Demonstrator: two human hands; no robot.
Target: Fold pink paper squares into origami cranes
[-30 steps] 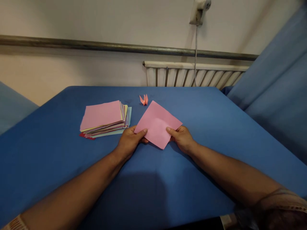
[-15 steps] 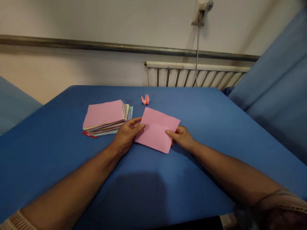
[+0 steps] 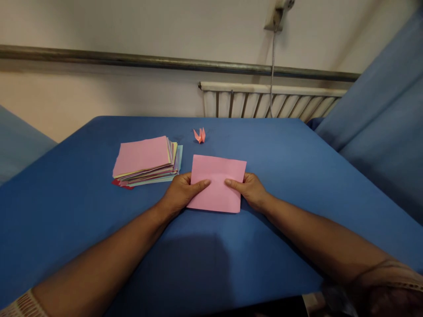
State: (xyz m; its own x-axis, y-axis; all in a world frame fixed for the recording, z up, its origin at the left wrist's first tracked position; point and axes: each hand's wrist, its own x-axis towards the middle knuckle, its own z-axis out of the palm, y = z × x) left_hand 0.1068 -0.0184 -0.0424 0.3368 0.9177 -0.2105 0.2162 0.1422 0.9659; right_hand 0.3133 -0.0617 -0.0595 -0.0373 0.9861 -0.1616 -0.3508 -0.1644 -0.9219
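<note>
A pink square sheet of paper (image 3: pixel 220 174) lies flat on the blue table (image 3: pixel 280 176), squared to my view. My left hand (image 3: pixel 181 193) holds its left edge, thumb stretched over the paper's top face and fingers curled beneath. My right hand (image 3: pixel 253 190) grips the right edge the same way, thumb on top. A stack of coloured paper sheets (image 3: pixel 145 160) with a pink one on top sits just left of my left hand. A small folded orange-pink paper crane (image 3: pixel 199 135) stands behind the sheet.
The blue table ends at a wall with a metal rail (image 3: pixel 165 64) and a white radiator (image 3: pixel 271 103). A grey cable (image 3: pixel 272 66) hangs down from a wall box. Blue fabric (image 3: pixel 380 101) rises at the right.
The pink sheet turned from a diamond orientation to square with the table and came down flat. Both hands shifted inward along its side edges.
</note>
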